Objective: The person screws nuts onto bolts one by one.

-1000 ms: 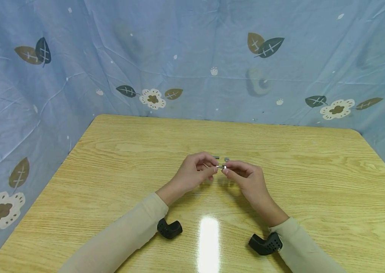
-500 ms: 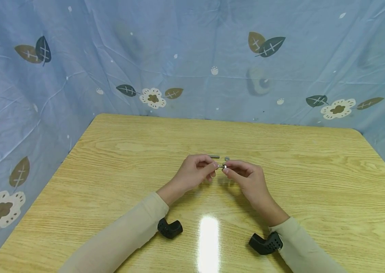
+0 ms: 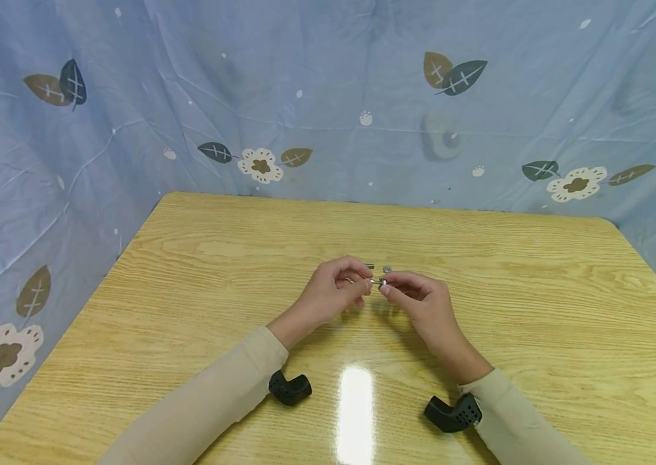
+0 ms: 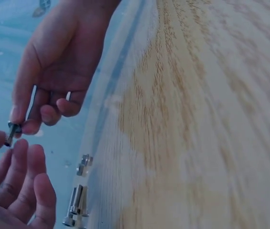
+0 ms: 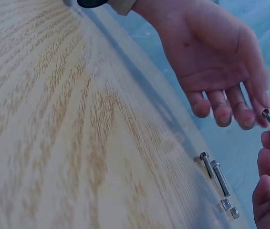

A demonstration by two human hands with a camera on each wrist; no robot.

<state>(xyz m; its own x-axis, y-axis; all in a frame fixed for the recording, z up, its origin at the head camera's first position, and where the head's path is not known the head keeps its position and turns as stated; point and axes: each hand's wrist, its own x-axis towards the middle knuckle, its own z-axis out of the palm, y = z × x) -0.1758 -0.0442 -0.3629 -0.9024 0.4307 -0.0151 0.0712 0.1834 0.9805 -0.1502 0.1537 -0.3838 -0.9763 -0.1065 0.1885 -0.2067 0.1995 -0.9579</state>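
Observation:
Both hands meet above the table's middle over a small metal bolt (image 3: 376, 282). My left hand (image 3: 330, 294) pinches one end of the bolt between thumb and fingertips. A small silver nut (image 3: 383, 282) is at the other end, pinched by the thumb and index finger of my right hand (image 3: 421, 303). In the right wrist view, the bolt's socket end (image 5: 266, 113) shows at the left fingertips, with thread beside it. The fingers partly hide the bolt and nut. In the left wrist view the right hand (image 4: 61, 62) is above, the left hand (image 4: 20, 191) below.
Just beyond the hands, a loose bolt (image 3: 369, 265) and a nut (image 3: 387, 268) lie on the wooden table (image 3: 217, 258). The wrist views show several bolts (image 5: 222, 179) with nuts (image 5: 226, 204). A blue patterned cloth (image 3: 328, 97) hangs behind and at the sides.
The left thumb and fingers shift on the bolt, bending back and then forward, so the loose bolt behind shows more and then less. The right hand stays nearly still at the nut.

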